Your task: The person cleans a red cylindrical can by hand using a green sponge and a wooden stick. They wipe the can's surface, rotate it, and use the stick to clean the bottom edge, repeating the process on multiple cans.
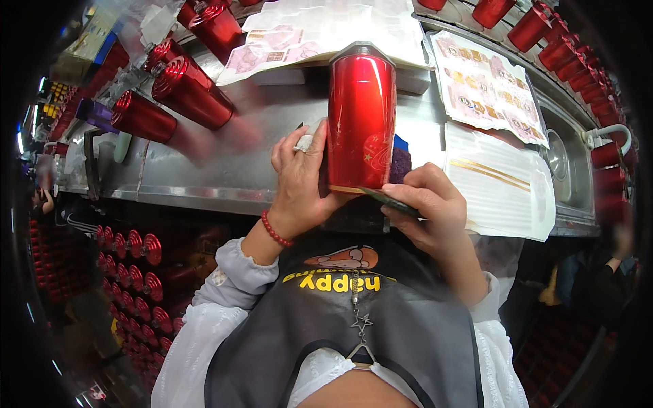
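Note:
A shiny red metal tumbler (360, 122) with a faint star and planet pattern stands in front of me, a gold band along its lower edge. My left hand (303, 166) wraps its left side near the bottom, a red bead bracelet on the wrist and a white wrap on one finger. In my right hand (432, 200) is a slim dark green pointed tool (391, 201), its tip against the gold band. Behind the tumbler, partly hidden, is a dark purple cloth or sponge (402, 162).
Several red tumblers (194, 92) stand on the metal worktop (183, 180) at left. Printed decal sheets (486, 85) lie at right, above a white sheet with gold strips (500, 180). A sink (561, 160) is at far right. Racks of red parts (136, 279) stand below left.

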A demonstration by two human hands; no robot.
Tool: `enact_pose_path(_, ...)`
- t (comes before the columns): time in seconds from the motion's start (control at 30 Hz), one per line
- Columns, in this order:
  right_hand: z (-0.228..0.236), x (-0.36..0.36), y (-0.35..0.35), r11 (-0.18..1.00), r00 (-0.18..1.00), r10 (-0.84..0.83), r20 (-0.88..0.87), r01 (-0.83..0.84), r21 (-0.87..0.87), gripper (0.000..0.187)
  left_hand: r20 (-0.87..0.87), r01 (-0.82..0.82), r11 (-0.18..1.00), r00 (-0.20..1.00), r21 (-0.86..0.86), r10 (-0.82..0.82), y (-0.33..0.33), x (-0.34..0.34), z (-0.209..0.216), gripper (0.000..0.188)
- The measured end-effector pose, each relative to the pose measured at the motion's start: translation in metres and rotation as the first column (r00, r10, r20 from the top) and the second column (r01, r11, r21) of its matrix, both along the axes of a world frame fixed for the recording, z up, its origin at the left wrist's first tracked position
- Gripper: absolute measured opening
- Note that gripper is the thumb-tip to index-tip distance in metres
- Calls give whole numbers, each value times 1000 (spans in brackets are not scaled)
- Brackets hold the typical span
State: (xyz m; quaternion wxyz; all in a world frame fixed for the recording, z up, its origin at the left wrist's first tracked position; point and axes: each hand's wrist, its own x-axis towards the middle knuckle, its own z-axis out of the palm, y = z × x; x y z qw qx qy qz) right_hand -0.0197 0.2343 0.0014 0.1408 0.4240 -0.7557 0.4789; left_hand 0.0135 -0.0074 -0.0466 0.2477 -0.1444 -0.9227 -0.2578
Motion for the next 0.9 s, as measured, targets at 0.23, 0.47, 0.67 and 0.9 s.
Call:
enact_pose_path(0.23,-15,-6,5,971,974,-209,81,217,-99,30,-82,-5,986,997,-166,-9,10,0,20,105)
enact_pose_path(0.47,0,-2,7,1000,992,21,124,-20,-13,31,-4,52,998,999,-33,-52,-3,0,-2,109)
enact_pose_path(0.67,-28,-10,18,964,964,-241,112,251,-92,39,95,274,906,943,324,-319,-24,-29,8,99)
enact_pose_path(0.9,-34,8,-4,974,987,-160,-33,163,159,88,364,-252,262,638,931,-679,-18,-171,39,43)
